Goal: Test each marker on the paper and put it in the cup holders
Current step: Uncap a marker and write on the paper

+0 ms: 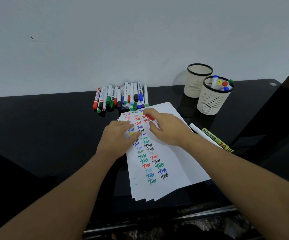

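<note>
The right hand [168, 129] hides most of the red marker [150, 117] pinched in its curled fingers; the left hand [118, 138] presses flat on the paper [173, 163].

Two bare forearms, left hand [117, 135] and right hand [168, 129]; no sleeves, rings or watch apparent, though wrists appear slightly blurred.

A plain pale grey-white wall [105, 40] fills the upper half of the view, marked by one small dark speck [31, 37] at upper left. A glossy black bench [36, 122] is set flush against it, its surface faintly reflective. A small round silver fitting [273, 84] is seen near the bench's far right corner. Soft, even light is cast throughout. Below the bench's front edge, metal rails [157, 222] and a dark mottled floor [201, 229] are seen.
</note>
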Demonstrator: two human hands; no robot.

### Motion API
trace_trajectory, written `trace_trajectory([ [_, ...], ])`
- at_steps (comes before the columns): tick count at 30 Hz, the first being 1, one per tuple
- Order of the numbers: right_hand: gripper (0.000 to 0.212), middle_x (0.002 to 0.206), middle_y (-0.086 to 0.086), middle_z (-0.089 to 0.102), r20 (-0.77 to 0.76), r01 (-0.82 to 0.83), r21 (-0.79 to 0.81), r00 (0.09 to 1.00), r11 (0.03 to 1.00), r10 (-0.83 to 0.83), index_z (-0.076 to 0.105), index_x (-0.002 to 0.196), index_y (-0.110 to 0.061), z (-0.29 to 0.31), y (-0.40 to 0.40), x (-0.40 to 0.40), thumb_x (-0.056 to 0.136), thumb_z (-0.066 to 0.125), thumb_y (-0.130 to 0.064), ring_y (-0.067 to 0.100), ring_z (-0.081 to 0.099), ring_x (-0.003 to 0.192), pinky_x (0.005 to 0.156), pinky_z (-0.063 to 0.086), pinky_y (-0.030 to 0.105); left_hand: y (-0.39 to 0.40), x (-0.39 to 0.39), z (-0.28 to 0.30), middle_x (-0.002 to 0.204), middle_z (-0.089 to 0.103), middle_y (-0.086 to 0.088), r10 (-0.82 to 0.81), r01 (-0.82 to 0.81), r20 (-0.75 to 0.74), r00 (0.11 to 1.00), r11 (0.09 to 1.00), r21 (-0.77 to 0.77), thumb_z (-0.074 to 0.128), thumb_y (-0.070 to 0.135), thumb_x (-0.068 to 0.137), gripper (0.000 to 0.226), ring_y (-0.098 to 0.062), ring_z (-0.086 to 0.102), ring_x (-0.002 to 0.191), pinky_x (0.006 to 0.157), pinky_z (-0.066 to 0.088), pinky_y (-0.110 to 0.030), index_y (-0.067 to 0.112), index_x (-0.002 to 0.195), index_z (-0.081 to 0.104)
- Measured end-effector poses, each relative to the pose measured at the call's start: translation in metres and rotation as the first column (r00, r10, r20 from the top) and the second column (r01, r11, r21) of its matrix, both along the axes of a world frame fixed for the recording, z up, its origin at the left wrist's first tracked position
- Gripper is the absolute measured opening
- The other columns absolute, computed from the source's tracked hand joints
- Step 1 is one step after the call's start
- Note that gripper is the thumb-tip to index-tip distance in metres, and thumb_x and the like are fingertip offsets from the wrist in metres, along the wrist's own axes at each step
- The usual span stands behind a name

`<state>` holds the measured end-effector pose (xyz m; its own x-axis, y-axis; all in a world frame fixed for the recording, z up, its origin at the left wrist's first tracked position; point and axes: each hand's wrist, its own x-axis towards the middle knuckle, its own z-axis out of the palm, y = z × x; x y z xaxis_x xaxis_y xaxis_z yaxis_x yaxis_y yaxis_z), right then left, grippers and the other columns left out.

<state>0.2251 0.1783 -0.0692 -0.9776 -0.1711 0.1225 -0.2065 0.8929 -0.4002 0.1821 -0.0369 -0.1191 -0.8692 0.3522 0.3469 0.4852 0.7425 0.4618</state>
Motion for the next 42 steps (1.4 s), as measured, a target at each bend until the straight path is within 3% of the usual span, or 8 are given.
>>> trace_trajectory([
  [4, 0.042, 0.077, -0.011, 0.055, 0.029, 0.024, -0.021, 0.999, 1.0, -0.023, 0.035, 0.146, -0.038, -0.001, 0.0, 0.003, 0.106, 0.045, -0.032, 0.014, 0.055, 0.063, 0.057, 0.045, 0.032, 0.0, 0.0, 0.001, 0.133, 0.066, 0.002, -0.003, 0.003, 0.003, 1.0, 1.0, 0.002, 0.071, 0.053, 0.087, 0.052, -0.016, 0.05, 0.128, 0.109, 0.042, -0.04, 0.018, 0.125, 0.072],
  [14, 0.041, 0.079, 0.005, 0.063, 0.062, 0.095, -0.083, 0.994, 0.992, -0.09, 0.033, 0.141, -0.044, -0.005, 0.009, 0.011, 0.105, 0.041, -0.026, 0.021, 0.061, 0.068, 0.068, 0.056, 0.045, 0.0, -0.001, 0.0, 0.134, 0.065, 0.002, -0.001, 0.001, 0.015, 1.0, 1.0, 0.002, 0.07, 0.055, 0.087, 0.053, -0.015, 0.05, 0.129, 0.109, 0.043, -0.043, 0.018, 0.126, 0.071],
  [18, 0.046, 0.105, 0.001, 0.067, 0.103, 0.072, -0.09, 0.993, 0.993, -0.063, 0.028, 0.153, -0.044, -0.002, 0.007, 0.007, 0.11, 0.036, -0.029, 0.015, 0.063, 0.075, 0.075, 0.057, 0.04, 0.0, -0.001, 0.001, 0.134, 0.065, 0.002, 0.0, 0.0, 0.018, 1.0, 1.0, -0.008, 0.07, 0.056, 0.087, 0.054, -0.015, 0.05, 0.129, 0.109, 0.042, -0.041, 0.019, 0.126, 0.071],
  [23, 0.045, 0.076, -0.015, 0.051, 0.048, 0.076, -0.123, 0.996, 0.989, -0.07, 0.034, 0.148, -0.041, -0.001, 0.006, 0.004, 0.106, 0.046, -0.032, 0.014, 0.057, 0.063, 0.06, 0.045, 0.026, 0.0, -0.002, 0.0, 0.134, 0.065, 0.002, 0.003, -0.003, 0.025, 1.0, 1.0, -0.014, 0.069, 0.057, 0.087, 0.055, -0.014, 0.049, 0.129, 0.109, 0.043, -0.041, 0.02, 0.127, 0.071],
  [28, 0.044, 0.073, -0.011, 0.052, 0.041, 0.074, -0.123, 0.997, 0.99, -0.069, 0.036, 0.144, -0.039, -0.004, 0.007, 0.01, 0.103, 0.048, -0.031, 0.016, 0.057, 0.063, 0.061, 0.048, 0.032, 0.0, -0.001, 0.0, 0.134, 0.064, 0.004, 0.011, -0.01, 0.035, 0.999, 1.0, -0.016, 0.068, 0.058, 0.087, 0.055, -0.013, 0.048, 0.129, 0.108, 0.042, -0.037, 0.021, 0.127, 0.07],
  [34, 0.052, 0.118, 0.007, 0.059, 0.102, 0.083, -0.163, 0.993, 0.983, -0.067, 0.043, 0.15, -0.043, 0.004, 0.01, 0.007, 0.109, 0.032, -0.013, 0.02, 0.057, 0.106, 0.094, 0.047, 0.037, 0.0, -0.003, 0.001, 0.135, 0.064, 0.005, 0.013, -0.011, 0.043, 0.999, 0.999, -0.046, 0.067, 0.059, 0.087, 0.056, -0.013, 0.048, 0.129, 0.11, 0.042, -0.04, 0.02, 0.128, 0.07],
  [39, 0.045, 0.131, -0.002, 0.06, 0.193, 0.214, -0.401, 0.97, 0.891, -0.146, 0.046, 0.149, -0.035, 0.014, 0.02, 0.005, 0.107, 0.039, -0.019, 0.012, 0.065, 0.103, 0.086, 0.051, 0.022, 0.0, -0.003, -0.002, 0.133, 0.065, 0.004, 0.008, -0.007, 0.02, 1.0, 0.999, -0.046, 0.067, 0.059, 0.087, 0.057, -0.014, 0.05, 0.128, 0.109, 0.043, -0.04, 0.019, 0.127, 0.07],
  [42, 0.051, 0.113, -0.002, 0.064, 0.203, 0.229, -0.42, 0.967, 0.878, -0.156, 0.04, 0.139, -0.033, 0.02, 0.029, 0.008, 0.099, 0.062, -0.009, 0.018, 0.068, 0.099, 0.076, 0.059, 0.028, 0.0, -0.001, -0.001, 0.135, 0.063, 0.003, -0.011, 0.011, 0.009, 1.0, 0.998, -0.054, 0.064, 0.068, 0.084, 0.067, -0.015, 0.049, 0.128, 0.109, 0.043, -0.041, 0.02, 0.13, 0.068],
])
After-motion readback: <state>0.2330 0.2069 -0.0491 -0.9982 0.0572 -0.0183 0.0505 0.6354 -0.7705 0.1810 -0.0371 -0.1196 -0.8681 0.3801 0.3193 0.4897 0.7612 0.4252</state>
